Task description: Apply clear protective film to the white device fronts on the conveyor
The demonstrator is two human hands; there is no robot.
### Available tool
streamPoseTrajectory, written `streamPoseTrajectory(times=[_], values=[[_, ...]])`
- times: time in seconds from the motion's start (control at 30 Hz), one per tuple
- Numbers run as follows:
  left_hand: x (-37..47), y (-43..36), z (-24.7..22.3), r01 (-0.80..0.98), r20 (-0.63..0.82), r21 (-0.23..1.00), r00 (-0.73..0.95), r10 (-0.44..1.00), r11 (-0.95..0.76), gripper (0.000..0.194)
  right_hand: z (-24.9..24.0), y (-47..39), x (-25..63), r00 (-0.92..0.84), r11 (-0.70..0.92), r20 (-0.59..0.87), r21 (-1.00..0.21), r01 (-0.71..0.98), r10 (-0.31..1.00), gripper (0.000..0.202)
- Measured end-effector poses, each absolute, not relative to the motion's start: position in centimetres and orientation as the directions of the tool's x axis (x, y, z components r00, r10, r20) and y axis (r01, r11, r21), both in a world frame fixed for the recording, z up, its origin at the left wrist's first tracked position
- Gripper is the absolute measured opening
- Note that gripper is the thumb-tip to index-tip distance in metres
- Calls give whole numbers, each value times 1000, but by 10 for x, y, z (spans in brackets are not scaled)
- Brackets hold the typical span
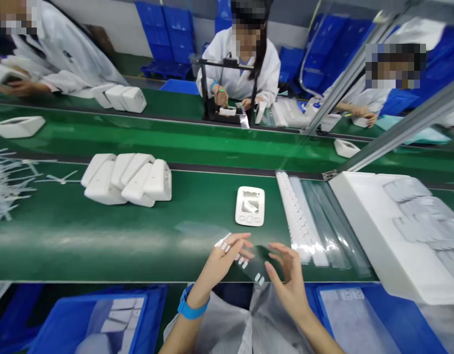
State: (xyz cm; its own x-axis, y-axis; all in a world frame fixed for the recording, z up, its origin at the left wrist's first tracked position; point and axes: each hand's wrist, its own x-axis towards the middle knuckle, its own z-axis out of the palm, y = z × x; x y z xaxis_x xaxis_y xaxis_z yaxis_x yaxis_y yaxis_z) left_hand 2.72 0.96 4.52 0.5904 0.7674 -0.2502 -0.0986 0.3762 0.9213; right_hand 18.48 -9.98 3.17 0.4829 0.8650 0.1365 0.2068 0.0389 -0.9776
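Observation:
A clear plastic strip (pixel 251 271) with small white oval stickers slants beneath and past my left hand (pixel 223 258). That hand's thumb and fingers close on the strip; a blue band circles the wrist. My right hand (pixel 291 278) is at the strip's right end, fingers curved and apart, with nothing visibly gripped. Just beyond my hands a white device (pixel 260 209) with a grey display and several buttons lies face up on the green work surface (pixel 197 196).
White housings (pixel 138 184) cluster at left, beside a pile of thin white strips (pixel 5 187). Clear strips (pixel 322 221) and a white tray (pixel 359 216) of clear covers lie at right. Blue bins (pixel 155 314) stand below. Beyond the green conveyor (pixel 197 142), co-workers (pixel 263 59) handle parts.

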Motion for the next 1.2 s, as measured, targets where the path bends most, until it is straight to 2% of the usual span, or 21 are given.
streamPoseTrajectory(times=[0.07, 0.17, 0.3, 0.47, 0.83, 1.07, 1.2], values=[[17, 12, 38, -33, -267, 920, 677, 686, 390, 40, 35, -92, 186, 444, 86, 254, -927, 365, 859, 34], [13, 10, 35, 9, -278, 912, 749, 602, 410, 38, 48, -69, 180, 220, 263, 426, -811, 522, 878, 21], [13, 1, 39, 119, -316, 925, 769, 555, 361, 22, 58, -39, 163, 28, 425, 534, -703, 570, 845, 19], [7, 4, 38, 193, -318, 943, 760, 566, 271, 21, 48, -32, 157, -17, 425, 484, -751, 505, 875, 16], [3, 13, 49, 341, -293, 939, 725, 623, 45, 24, 43, -31, 159, 67, 228, 269, -905, 358, 961, 13], [-1, 18, 46, 435, -236, 869, 781, 578, -234, 30, 37, -32, 161, 50, 300, 333, -896, 326, 941, 17], [0, 21, 49, 460, -246, 844, 788, 565, -275, 27, 34, -35, 161, 79, 162, 177, -973, 165, 981, 10]])
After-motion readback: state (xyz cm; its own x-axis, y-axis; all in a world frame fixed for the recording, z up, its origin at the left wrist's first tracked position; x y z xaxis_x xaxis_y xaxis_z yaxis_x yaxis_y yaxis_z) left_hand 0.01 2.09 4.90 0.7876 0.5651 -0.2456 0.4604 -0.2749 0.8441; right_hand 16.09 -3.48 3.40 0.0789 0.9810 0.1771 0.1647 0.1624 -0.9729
